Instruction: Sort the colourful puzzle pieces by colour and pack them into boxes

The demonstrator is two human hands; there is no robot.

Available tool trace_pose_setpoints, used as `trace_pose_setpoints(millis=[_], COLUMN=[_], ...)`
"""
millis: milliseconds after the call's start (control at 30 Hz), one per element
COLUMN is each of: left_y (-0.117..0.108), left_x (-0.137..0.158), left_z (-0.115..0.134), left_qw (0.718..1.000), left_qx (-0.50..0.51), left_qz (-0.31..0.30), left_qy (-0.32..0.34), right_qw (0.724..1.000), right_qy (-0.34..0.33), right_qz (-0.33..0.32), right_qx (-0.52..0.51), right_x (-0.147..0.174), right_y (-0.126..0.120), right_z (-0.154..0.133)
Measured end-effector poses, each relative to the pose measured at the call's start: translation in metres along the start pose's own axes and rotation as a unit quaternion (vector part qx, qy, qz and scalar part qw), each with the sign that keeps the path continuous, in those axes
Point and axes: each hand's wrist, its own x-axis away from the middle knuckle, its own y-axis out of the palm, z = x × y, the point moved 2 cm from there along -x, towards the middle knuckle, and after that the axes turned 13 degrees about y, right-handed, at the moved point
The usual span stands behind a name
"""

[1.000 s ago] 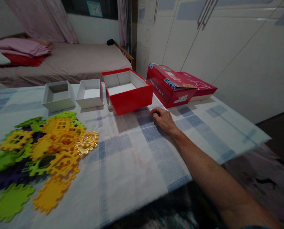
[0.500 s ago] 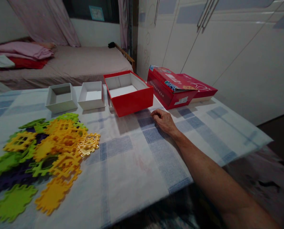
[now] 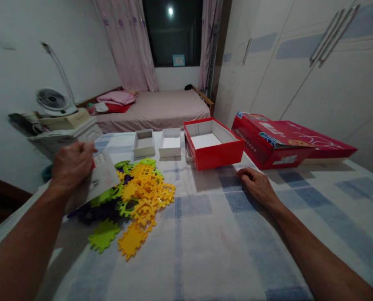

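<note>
At the left, my left hand (image 3: pixel 75 163) grips a white cardboard box (image 3: pixel 106 177) with a red mark and small print on its side. This box is tilted over the left part of a pile of toothed plastic building pieces (image 3: pixel 145 184), hiding some of them. The pile is yellow, green and dark purple. My right hand (image 3: pixel 257 184) rests on the tablecloth with its fingers loosely curled and nothing seen in them. Just beyond it stands an open red box (image 3: pixel 219 155) with a white inside, tilted a little.
Two small open white boxes (image 3: pixel 144 144) stand along the far side of the table. On the right lie a red printed carton (image 3: pixel 267 144) and a flat crimson box (image 3: pixel 320 140). A blue-checked tablecloth (image 3: pixel 201 251) covers the table. Behind are a bed (image 3: pixel 170 106) and a fan (image 3: pixel 53 100).
The view has turned left and up. My left hand with the white box has come into view over the pile. My right hand stays on the cloth by the red box.
</note>
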Motion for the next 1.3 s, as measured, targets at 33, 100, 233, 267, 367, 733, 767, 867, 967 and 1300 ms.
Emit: trace_pose_setpoints(millis=[33, 100, 233, 267, 367, 733, 767, 867, 967, 1300], left_y=[0.001, 0.001, 0.005, 0.008, 0.02, 0.046, 0.048, 0.056, 0.072, 0.145], left_x=[-0.004, -0.009, -0.011, -0.013, -0.035, -0.099, -0.103, -0.115, -0.125, -0.108], left_z=[0.01, 0.041, 0.101, 0.108, 0.102, -0.015, -0.018, -0.022, -0.023, -0.018], left_qw=[1.0, 0.997, 0.977, 0.973, 0.977, 0.992, 0.991, 0.991, 0.988, 0.966], left_qx=[0.023, 0.05, -0.021, -0.041, -0.08, -0.113, -0.118, -0.123, -0.111, -0.022], left_qz=[-0.001, 0.032, 0.034, 0.032, 0.043, -0.016, -0.014, -0.007, -0.023, -0.141], left_qy=[-0.022, 0.049, 0.208, 0.224, 0.192, 0.058, 0.055, 0.06, 0.104, 0.215], right_qw=[1.0, 1.0, 1.0, 0.999, 1.0, 0.999, 0.999, 0.998, 0.998, 0.997], right_qy=[0.005, 0.01, 0.016, 0.017, 0.011, 0.012, 0.011, 0.016, 0.017, 0.042], right_qz=[-0.002, -0.005, -0.01, -0.01, -0.01, -0.007, -0.007, -0.015, -0.013, -0.037], right_qx=[0.004, 0.012, 0.024, 0.025, 0.022, 0.046, 0.047, 0.05, 0.052, 0.057], right_x=[-0.001, -0.001, -0.001, -0.001, 0.0, -0.004, -0.004, -0.004, -0.005, -0.007], right_y=[0.0, 0.0, -0.001, -0.001, -0.002, -0.002, -0.002, -0.002, -0.001, 0.001], right_z=[0.001, 0.002, 0.003, 0.002, 0.001, 0.01, 0.011, 0.014, 0.015, 0.019])
